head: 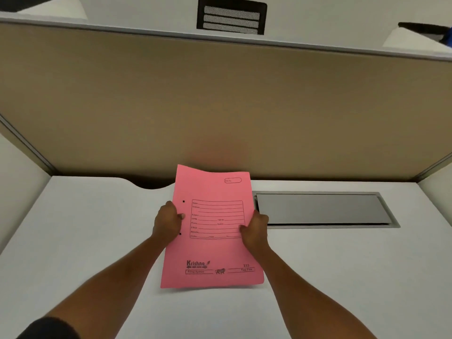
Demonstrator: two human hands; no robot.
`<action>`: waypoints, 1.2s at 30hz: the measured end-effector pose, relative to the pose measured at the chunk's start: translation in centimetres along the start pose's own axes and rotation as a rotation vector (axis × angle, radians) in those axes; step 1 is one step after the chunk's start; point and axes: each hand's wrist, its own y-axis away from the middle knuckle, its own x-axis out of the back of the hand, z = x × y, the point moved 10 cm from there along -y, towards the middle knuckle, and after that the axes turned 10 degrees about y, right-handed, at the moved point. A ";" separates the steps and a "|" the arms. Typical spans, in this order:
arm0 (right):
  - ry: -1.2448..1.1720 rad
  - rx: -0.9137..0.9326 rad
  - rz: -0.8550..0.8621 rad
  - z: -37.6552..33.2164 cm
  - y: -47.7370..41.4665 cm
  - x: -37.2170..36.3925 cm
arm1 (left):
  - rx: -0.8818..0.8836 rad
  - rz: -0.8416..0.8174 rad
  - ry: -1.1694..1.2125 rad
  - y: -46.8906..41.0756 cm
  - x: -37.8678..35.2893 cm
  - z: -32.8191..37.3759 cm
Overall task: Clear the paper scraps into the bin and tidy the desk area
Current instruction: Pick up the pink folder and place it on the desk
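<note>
Left hand pinches the 9 o'clock edge of the pink file folder, fingers closed on it, thumb on top. Folder sits mid-frame, tilted, near edge seemingly just above the white counter. Right hand clamps the 3 o'clock edge, fingers closed. Grey cable hatch at 3 o'clock of the folder. No paper scraps or bin in view. Risk: any loose sheets inside could slide out the low edge if the tilt steepens; thin card could buckle under an uneven grip.
</note>
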 end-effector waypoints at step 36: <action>0.537 0.373 0.293 -6.5 6.3 7.5 | -0.469 0.200 -0.710 8.3 1.5 11.5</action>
